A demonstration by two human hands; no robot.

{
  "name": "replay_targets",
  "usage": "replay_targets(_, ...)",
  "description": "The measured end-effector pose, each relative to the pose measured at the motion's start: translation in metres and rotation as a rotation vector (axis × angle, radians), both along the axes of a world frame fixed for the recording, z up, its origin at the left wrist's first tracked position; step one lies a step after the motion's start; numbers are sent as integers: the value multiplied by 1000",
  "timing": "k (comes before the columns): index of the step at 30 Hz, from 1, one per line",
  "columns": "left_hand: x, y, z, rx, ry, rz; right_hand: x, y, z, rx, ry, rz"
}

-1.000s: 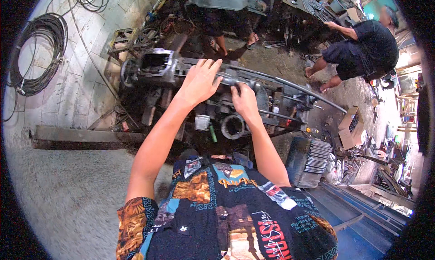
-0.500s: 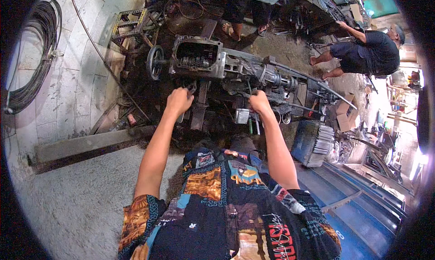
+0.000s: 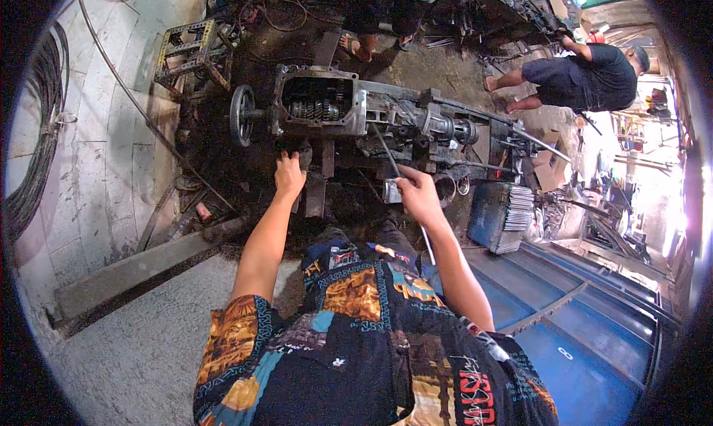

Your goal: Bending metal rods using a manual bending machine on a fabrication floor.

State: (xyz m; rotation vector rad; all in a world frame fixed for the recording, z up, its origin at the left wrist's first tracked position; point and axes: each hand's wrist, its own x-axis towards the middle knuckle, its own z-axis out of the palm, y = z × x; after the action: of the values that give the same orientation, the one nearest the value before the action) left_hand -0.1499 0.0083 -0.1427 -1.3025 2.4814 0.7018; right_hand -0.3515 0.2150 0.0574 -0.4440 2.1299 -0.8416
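A greasy metal gearbox housing [image 3: 358, 114] lies across the middle, its top uncovered, with toothed gears [image 3: 315, 109] showing inside. My right hand [image 3: 420, 197] is closed around a long thin metal rod [image 3: 387, 150]. The rod slants up and left to the housing's near side, and its lower end passes under my forearm. Just below the housing's left part, my left hand [image 3: 290, 176] reaches forward with fingers stretched and a little apart. Dark parts lie right at its fingertips; whether they touch is unclear.
A handwheel [image 3: 241, 115] sticks out at the housing's left. Shafts and bars [image 3: 453, 129] extend right. A perforated metal stand [image 3: 194, 54] is beyond left, a blue ribbed block [image 3: 499, 216] at right. One person [image 3: 579, 80] stands far right; another's feet [image 3: 356, 47] show beyond the machine.
My left hand has moved left and down and its fingers have straightened. My right hand has come slightly nearer, and the rod now slants across to the housing. The whole view has shifted.
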Motion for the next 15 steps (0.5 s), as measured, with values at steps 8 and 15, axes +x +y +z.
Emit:
replay_targets(8,23,-39,150,-321,520,257,16,-50,-25,-127,101,19)
replay_targets(15,20,-136,107,-481,128,336,27,-101,-22,-88,315,93)
